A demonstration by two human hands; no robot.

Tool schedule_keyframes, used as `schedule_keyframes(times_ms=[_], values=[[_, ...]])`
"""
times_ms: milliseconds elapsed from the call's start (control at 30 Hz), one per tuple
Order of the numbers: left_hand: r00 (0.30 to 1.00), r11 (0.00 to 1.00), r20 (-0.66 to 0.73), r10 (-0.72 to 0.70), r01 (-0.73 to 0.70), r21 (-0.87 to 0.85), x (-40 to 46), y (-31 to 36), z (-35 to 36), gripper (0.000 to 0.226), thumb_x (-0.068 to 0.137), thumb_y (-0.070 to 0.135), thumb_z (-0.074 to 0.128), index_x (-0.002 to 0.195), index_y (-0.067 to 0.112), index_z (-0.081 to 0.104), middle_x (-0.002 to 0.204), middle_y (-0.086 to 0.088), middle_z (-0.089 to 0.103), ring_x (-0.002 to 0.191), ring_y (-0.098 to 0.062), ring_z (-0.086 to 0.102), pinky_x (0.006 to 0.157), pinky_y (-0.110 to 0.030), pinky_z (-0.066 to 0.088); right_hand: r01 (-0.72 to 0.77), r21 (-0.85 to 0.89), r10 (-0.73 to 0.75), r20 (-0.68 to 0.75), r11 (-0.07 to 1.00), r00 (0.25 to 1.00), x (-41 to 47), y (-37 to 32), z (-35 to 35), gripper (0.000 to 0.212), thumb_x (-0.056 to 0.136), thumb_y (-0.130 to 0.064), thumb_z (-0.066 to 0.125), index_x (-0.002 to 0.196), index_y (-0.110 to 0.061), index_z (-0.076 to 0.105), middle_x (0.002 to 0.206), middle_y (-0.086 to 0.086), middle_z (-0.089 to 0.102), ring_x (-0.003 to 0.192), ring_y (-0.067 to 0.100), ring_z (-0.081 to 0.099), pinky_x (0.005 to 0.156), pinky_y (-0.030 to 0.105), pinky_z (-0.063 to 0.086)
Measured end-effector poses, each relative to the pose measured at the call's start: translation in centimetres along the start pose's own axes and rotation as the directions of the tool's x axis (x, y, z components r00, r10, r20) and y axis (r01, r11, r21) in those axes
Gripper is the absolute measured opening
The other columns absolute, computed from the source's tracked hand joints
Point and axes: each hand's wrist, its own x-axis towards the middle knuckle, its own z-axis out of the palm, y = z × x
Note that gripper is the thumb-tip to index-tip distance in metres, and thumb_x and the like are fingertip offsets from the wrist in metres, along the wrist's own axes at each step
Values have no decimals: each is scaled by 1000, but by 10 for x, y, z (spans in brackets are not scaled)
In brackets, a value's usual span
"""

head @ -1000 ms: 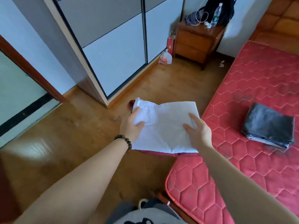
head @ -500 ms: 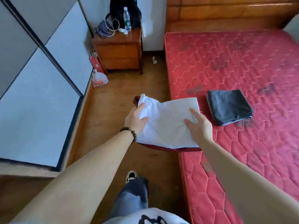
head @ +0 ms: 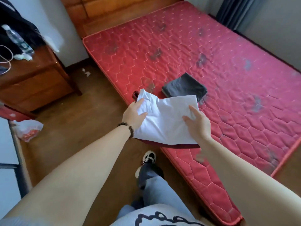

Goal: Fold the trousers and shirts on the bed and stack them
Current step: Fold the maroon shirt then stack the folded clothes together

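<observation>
The fingers (head: 140, 101) of the left hand (head: 134, 114) curl over the near-left edge of a folded white shirt (head: 164, 118), with the thumb lying on top of the cloth and the other fingers going under it, so this hand grips the garment. The right hand (head: 197, 121) rests on the shirt's right side with its fingers spread apart and fairly straight, pressing flat on the fabric; whether any part of it reaches under the edge cannot be told. A dark red garment (head: 177, 145) lies beneath the white shirt, showing as a thin strip along its near edge and as a small bunch at its far-left corner. Both are held in the air over the near edge of the bed (head: 244, 88), partly above the wooden floor (head: 91, 128). Just beyond the shirt, on the red quilted mattress, lies a folded dark grey garment (head: 184, 86), its near corner hidden behind the white cloth. A beaded bracelet (head: 127, 128) circles the left wrist. Below the arms a black-and-white shoe (head: 149, 158) stands on the floor. To the left is a wooden nightstand (head: 32, 79) with a water bottle (head: 17, 40) on it, and a plastic bag (head: 28, 129) lies on the floor near it.
</observation>
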Motion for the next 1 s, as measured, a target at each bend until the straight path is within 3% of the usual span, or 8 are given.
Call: schedule_keyframes(times_ms=[133,367,633,1000], values=[[995,998,73,61,-62,14,69,10,9,60,92,23,61,147,26,36,141,-8,45,128,-26,45,105,-34,37,-66,-8,65,-74,998,995,40,0,9,48,89,-31,64,135,-28,52,126,2,59,112,24,55,85,27,35],[967,994,232,104,-112,20,187,40,33,61,91,22,63,146,28,38,139,-5,46,126,-24,47,101,-28,36,-215,22,216,-135,976,967,118,2,6,50,88,-29,65,136,-26,52,123,7,60,109,25,56,81,27,34],[920,980,349,179,-198,17,295,82,44,60,91,24,62,145,32,38,145,-1,42,131,-19,42,100,-22,30,-331,112,347,-204,937,915,188,-2,-3,50,88,-30,65,136,-27,51,125,4,59,114,22,55,87,23,32],[814,951,519,261,-309,5,403,83,101,61,90,25,62,145,32,38,138,3,47,126,-16,47,100,-22,33,-493,232,545,-318,838,776,245,20,42,52,88,-29,65,138,-24,51,123,4,60,114,20,55,90,20,32]])
